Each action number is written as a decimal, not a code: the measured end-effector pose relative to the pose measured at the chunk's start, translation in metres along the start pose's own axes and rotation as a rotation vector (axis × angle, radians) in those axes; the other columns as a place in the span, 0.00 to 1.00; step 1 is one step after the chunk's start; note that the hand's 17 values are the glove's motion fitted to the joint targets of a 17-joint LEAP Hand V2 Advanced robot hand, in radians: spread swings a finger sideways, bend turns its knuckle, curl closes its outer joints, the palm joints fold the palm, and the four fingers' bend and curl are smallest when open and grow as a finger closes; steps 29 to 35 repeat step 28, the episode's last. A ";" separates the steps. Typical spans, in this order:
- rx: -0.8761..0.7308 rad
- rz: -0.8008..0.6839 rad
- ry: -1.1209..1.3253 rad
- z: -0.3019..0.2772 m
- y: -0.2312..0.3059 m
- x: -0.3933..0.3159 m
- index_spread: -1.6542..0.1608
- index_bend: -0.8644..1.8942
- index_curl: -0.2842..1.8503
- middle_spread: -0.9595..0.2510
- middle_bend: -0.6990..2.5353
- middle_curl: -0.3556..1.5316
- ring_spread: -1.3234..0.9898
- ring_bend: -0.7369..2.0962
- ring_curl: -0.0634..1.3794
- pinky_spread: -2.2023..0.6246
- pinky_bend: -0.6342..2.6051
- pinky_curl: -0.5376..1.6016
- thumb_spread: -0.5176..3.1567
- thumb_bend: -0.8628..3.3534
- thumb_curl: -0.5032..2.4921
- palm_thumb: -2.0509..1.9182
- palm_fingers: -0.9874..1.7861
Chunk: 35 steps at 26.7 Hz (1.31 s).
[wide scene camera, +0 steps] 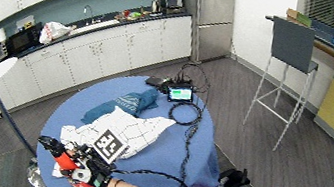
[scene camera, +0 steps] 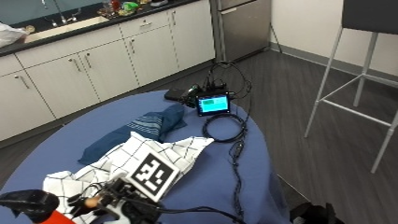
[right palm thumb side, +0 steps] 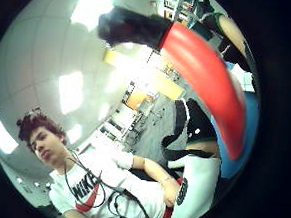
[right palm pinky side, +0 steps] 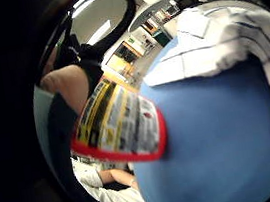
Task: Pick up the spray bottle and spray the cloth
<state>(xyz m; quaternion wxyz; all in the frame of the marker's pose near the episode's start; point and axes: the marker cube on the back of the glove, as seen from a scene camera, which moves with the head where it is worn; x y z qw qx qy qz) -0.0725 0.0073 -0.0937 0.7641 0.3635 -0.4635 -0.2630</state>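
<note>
My gloved right hand [wide scene camera: 91,173] grips a red spray bottle [wide scene camera: 62,158] with a black spray head [scene camera: 28,201], lifted off the table at its near left edge. The bottle's printed label [right palm pinky side: 120,123] fills the little finger side palm view, and its red body [right palm thumb side: 208,78] and black head [right palm thumb side: 131,25] cross the thumb side palm view. A white checked cloth [scene camera: 171,151] lies crumpled on the blue table [scene camera: 205,186], just beyond the hand. The same cloth [right palm pinky side: 218,44] shows past the label.
A dark blue cloth [scene camera: 143,128] lies beyond the white one. At the table's far edge stand a small screen [scene camera: 212,103] and a coiled black cable [scene camera: 223,127], with a cable running toward me. Bar stools [wide scene camera: 291,52] stand to the right.
</note>
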 end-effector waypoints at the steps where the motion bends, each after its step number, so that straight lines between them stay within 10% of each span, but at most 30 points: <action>1: 0.007 0.005 0.065 -0.015 0.010 0.005 0.74 0.35 0.23 0.71 0.33 0.42 0.53 0.43 0.31 0.81 0.35 0.42 0.41 0.20 0.37 0.74 0.65; 13: -0.021 0.359 0.767 -0.159 0.122 0.026 0.73 0.40 0.27 0.74 0.33 0.41 0.56 0.32 0.26 0.84 0.31 0.40 0.43 0.19 0.33 0.71 0.60; 35: -0.062 0.424 0.831 -0.183 0.152 0.041 0.71 0.38 0.29 0.75 0.32 0.40 0.59 0.31 0.19 0.86 0.30 0.39 0.44 0.20 0.31 0.69 0.56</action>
